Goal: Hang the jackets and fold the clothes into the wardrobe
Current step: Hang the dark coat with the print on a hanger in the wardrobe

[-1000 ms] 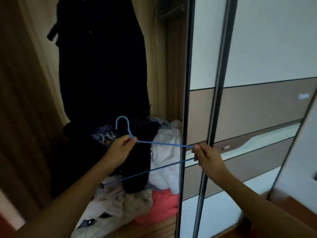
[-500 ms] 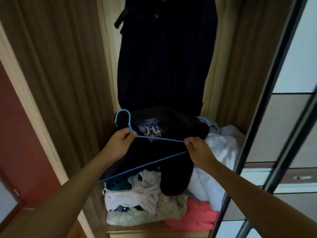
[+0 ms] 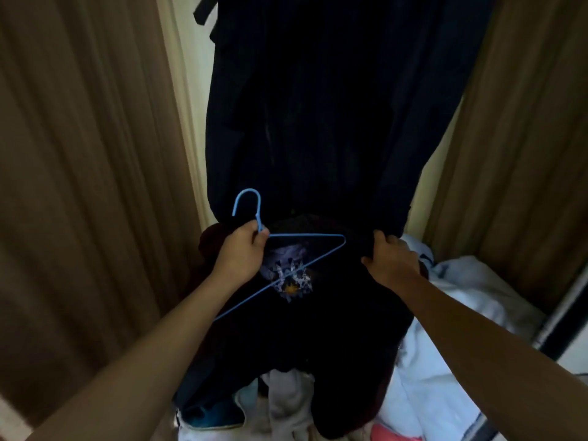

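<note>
My left hand (image 3: 243, 253) grips a blue wire hanger (image 3: 307, 240) at the base of its hook, held out over a heap of clothes. On top of that heap lies a black garment (image 3: 302, 338) with a small pale print on it. My right hand (image 3: 389, 261) grips the upper right edge of this black garment and is off the hanger. A long dark jacket (image 3: 318, 106) hangs in the wardrobe right behind both hands.
White fabric (image 3: 461, 313) is piled to the right of the black garment, with pale clothes (image 3: 286, 399) and a pink piece (image 3: 391, 432) at the bottom. Brown wardrobe walls (image 3: 79, 154) close in on both sides. A sliding door edge (image 3: 563, 326) stands at the right.
My right hand let go of the hanger's right end and took hold of the black garment's edge. The view swung left, away from the sliding doors and into the wardrobe.
</note>
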### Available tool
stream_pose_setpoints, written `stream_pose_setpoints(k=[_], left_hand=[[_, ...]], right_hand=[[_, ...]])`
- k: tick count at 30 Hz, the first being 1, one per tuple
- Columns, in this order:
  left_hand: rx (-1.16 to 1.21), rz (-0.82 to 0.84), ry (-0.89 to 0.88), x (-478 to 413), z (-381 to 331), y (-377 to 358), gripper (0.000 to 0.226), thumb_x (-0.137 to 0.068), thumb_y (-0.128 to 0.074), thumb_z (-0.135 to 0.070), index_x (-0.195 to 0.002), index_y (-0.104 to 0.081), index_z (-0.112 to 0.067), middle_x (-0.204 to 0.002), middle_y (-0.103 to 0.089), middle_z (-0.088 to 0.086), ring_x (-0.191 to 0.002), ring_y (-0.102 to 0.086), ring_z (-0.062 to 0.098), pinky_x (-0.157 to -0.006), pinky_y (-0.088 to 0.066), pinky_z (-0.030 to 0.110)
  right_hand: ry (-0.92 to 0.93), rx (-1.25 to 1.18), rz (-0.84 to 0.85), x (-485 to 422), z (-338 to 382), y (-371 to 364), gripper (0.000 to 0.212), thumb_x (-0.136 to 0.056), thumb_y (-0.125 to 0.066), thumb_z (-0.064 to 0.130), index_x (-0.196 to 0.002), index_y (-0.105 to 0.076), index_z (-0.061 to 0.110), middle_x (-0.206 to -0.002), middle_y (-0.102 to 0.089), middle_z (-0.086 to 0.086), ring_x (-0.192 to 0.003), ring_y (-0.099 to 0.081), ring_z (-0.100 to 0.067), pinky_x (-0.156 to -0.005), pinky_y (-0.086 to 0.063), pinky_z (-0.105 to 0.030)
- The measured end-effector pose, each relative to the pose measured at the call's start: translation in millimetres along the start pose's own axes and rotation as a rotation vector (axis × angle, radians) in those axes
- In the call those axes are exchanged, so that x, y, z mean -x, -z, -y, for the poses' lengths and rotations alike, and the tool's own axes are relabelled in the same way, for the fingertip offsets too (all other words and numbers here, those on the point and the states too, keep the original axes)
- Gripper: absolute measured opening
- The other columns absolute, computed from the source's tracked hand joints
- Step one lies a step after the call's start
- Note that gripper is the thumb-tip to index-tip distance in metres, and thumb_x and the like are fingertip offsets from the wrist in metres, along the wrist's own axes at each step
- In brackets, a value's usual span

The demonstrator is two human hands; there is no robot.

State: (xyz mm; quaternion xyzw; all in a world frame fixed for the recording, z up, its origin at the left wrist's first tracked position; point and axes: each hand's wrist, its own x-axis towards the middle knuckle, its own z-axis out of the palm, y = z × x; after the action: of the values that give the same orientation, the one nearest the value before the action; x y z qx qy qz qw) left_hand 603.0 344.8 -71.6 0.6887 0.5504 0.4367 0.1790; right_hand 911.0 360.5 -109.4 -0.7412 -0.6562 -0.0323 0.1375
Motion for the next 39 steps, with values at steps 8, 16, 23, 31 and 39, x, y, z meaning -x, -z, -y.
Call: stream_pose_setpoints(k=[8,16,23,31,39], left_hand=[[0.033,0.100,0.013,-36.8,4.5,-45.6,0.023,-0.105,-0.051,-0.025,-0.094,-0.063,-0.010,-0.079,-0.065,0.011,-0.070,-0.059,0.017,-0.072,-0.051,0.040],[0.089,0.125,-0.018,-72.1,-23.2,-72.2,0.023,-0.106,-0.049,-0.024,-0.094,-0.061,-0.008,-0.073,-0.058,0.001,-0.067,-0.053,0.009,-0.061,-0.041,0.023],[0.063,0.277,0.035,-88.6,-4.3,-74.9,0.023,-0.107,-0.046,-0.022,-0.090,-0.060,-0.017,-0.084,-0.058,-0.007,-0.079,-0.054,0.007,-0.069,-0.040,0.021],[0.110,0.219,-0.037,-96.6,-4.1,-66.2,0.027,-0.105,-0.051,-0.020,-0.080,-0.057,-0.013,-0.068,-0.056,-0.006,-0.060,-0.051,0.000,-0.062,-0.042,0.019],[0.278,0.251,-0.041,-90.5,8.8,-60.2,0.033,-0.102,-0.059,-0.019,-0.072,-0.060,-0.005,-0.050,-0.052,-0.011,-0.047,-0.044,0.003,-0.050,-0.037,0.018]], right_hand=[[0.077,-0.056,-0.128,-44.6,4.7,-3.2,0.015,-0.097,-0.054,0.008,-0.108,-0.059,0.000,-0.102,-0.067,-0.023,-0.084,-0.065,-0.039,-0.065,-0.049,-0.039],[0.225,-0.469,-0.284,-48.5,40.4,30.6,0.024,-0.099,-0.053,0.012,-0.120,-0.061,0.004,-0.081,-0.062,-0.007,-0.074,-0.062,-0.026,-0.065,-0.045,-0.031],[0.199,-0.701,-0.356,-64.3,36.2,37.7,0.011,-0.100,-0.052,0.010,-0.108,-0.059,0.005,-0.064,-0.054,0.001,-0.054,-0.049,-0.010,-0.053,-0.039,-0.028],[0.272,-0.552,0.052,-58.7,48.8,17.9,0.010,-0.097,-0.062,0.029,-0.098,-0.058,0.019,-0.076,-0.063,0.000,-0.071,-0.061,-0.013,-0.065,-0.047,-0.030],[0.375,-0.306,0.102,-70.6,24.7,6.4,0.075,-0.091,-0.056,0.064,-0.154,-0.033,0.030,-0.157,-0.030,-0.005,-0.141,-0.033,-0.025,-0.115,-0.034,-0.039]])
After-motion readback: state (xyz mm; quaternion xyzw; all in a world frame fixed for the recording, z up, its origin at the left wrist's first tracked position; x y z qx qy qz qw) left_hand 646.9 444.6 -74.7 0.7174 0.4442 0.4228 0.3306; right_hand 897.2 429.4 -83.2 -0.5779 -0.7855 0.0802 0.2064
